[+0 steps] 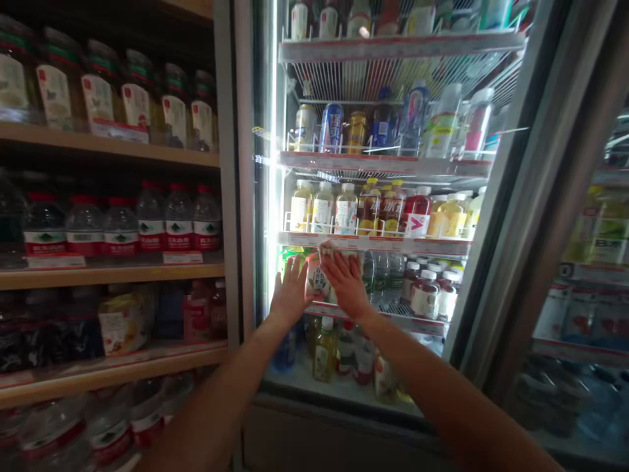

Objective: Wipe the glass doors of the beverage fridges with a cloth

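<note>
Both arms reach into an open drinks fridge. My left hand [289, 292] lies with fingers stretched against the left side of a white-labelled bottle [317, 280] on the fridge's third shelf [393, 319]. My right hand [346, 282] covers the bottle's right side and front, fingers pressed on it. The bottle stands at the left of the shelf, under the shelf rail above. Dark bottles with white caps [427, 292] stand further right on the same shelf.
The fridge door [535, 196] stands open at the right. Higher fridge shelves hold cans [331, 128] and juice bottles [346, 208]. Wooden shelves [113, 274] at the left carry water bottles [179, 219] and jars. More bottles stand on the fridge floor [324, 351].
</note>
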